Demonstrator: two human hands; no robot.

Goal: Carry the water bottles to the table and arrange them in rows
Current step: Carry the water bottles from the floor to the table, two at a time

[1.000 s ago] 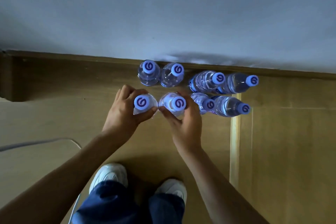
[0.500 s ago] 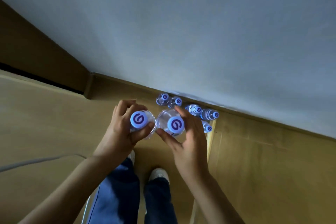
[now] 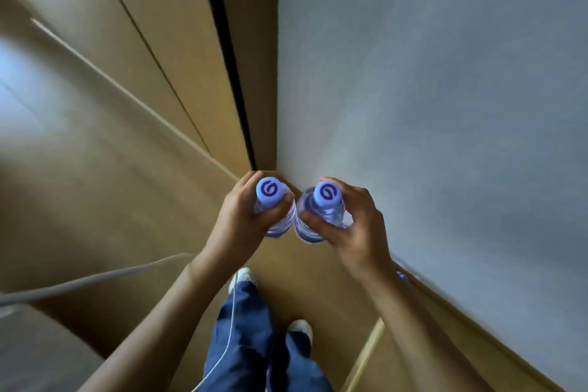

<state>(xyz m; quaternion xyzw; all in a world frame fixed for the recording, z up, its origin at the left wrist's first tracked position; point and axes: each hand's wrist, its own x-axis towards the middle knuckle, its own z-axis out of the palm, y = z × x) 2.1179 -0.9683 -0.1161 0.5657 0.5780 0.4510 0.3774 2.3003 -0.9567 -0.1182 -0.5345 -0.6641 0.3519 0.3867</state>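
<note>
My left hand (image 3: 243, 216) grips a clear water bottle (image 3: 271, 197) with a pale blue cap, held upright in front of me. My right hand (image 3: 353, 226) grips a second, identical water bottle (image 3: 324, 204) right beside the first; the two bottles almost touch. Both are lifted well above the floor. Behind my right wrist a blue cap of another bottle (image 3: 401, 276) peeks out on the floor by the wall; the rest of that group is hidden by my arm.
A grey wall (image 3: 429, 89) fills the right side. Wooden panels with a dark gap (image 3: 229, 57) stand ahead on the left. Below are the wooden floor (image 3: 334, 293), my legs and shoes (image 3: 243, 275), and a thin white cable (image 3: 95, 277).
Both hands have lifted their bottles off the floor, away from the group by the wall. The view has risen and swung left, so the remaining bottles have slipped behind my right arm.
</note>
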